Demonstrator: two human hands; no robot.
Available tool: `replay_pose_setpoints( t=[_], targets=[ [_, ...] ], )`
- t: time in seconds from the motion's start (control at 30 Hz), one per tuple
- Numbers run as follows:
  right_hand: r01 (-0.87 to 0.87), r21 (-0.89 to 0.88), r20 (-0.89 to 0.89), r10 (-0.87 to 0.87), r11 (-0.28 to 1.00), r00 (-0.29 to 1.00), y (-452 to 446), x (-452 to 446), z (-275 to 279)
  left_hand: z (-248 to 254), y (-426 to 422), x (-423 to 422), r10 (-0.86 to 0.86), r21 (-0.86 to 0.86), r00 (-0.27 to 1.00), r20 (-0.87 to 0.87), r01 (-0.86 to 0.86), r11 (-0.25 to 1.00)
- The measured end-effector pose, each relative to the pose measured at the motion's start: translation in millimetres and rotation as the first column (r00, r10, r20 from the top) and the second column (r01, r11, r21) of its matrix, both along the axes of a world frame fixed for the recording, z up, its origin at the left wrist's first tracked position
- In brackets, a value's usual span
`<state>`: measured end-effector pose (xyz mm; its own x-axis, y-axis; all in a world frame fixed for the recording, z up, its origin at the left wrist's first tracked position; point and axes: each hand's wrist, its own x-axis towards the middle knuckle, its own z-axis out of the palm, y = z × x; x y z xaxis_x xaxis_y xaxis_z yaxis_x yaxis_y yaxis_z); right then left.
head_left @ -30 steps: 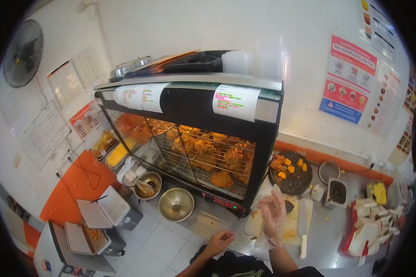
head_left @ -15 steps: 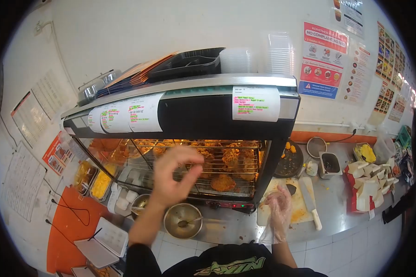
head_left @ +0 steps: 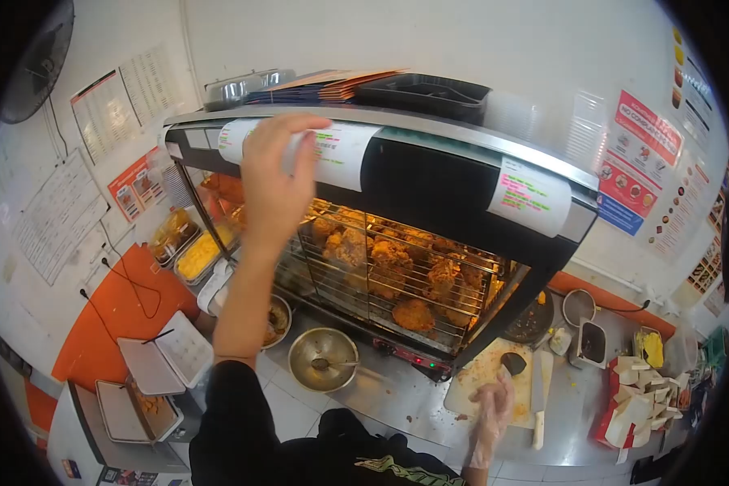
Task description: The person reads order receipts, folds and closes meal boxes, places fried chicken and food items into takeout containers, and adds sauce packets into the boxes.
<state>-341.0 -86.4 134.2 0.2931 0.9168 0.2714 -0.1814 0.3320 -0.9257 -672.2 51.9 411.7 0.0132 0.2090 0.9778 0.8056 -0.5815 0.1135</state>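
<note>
My bare left hand (head_left: 279, 174) is raised in front of the upper edge of a heated display cabinet (head_left: 429, 190), partly covering a paper list (head_left: 344, 154). Its fingers curve, with a gap between thumb and forefinger and nothing in it. Behind the cabinet's front, pieces of fried chicken (head_left: 413, 314) lie on wire racks. Lower right, my right hand (head_left: 492, 409) wears a clear plastic glove and hovers over the near edge of the cutting board (head_left: 461, 393), fingers loosely apart. Just beyond its fingertips lies a dark round object (head_left: 512, 363). A knife (head_left: 540, 397) rests beside it.
A steel bowl with a spoon (head_left: 324, 360) and another bowl (head_left: 277, 320) stand before the cabinet. Red and white boxes (head_left: 635, 397) crowd the counter at right, near a dark pan (head_left: 530, 320). Opened containers (head_left: 166, 356) are lower left.
The view has swung left. My left hand has risen from before the racks to the cabinet's upper edge. My gloved right hand has moved lower, away from the dark round object.
</note>
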Motion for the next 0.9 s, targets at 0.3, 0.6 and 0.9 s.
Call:
replay_pose_setpoints(
  t=[0.3, 0.6, 0.9],
  targets=[
    [0.215, -0.048, 0.056, -0.213, 0.975, 0.976, 17.7, -3.4, 9.1, 25.4, 22.1, -46.5, -0.116, -0.225, 0.947, -0.301, 0.047, 0.973],
    [0.209, 0.009, -0.120, -0.207, 0.978, 0.971, 38.5, -93.5, 7.8, 17.9, 46.4, -35.3, -0.175, -0.130, 0.911, -0.372, 0.135, 0.982],
    [0.246, -0.031, -0.141, -0.247, 0.969, 0.959, 21.9, -110.3, 21.8, 8.8, 45.1, -6.9, -0.226, -0.078, 0.914, -0.337, 0.212, 0.974]
  ],
)
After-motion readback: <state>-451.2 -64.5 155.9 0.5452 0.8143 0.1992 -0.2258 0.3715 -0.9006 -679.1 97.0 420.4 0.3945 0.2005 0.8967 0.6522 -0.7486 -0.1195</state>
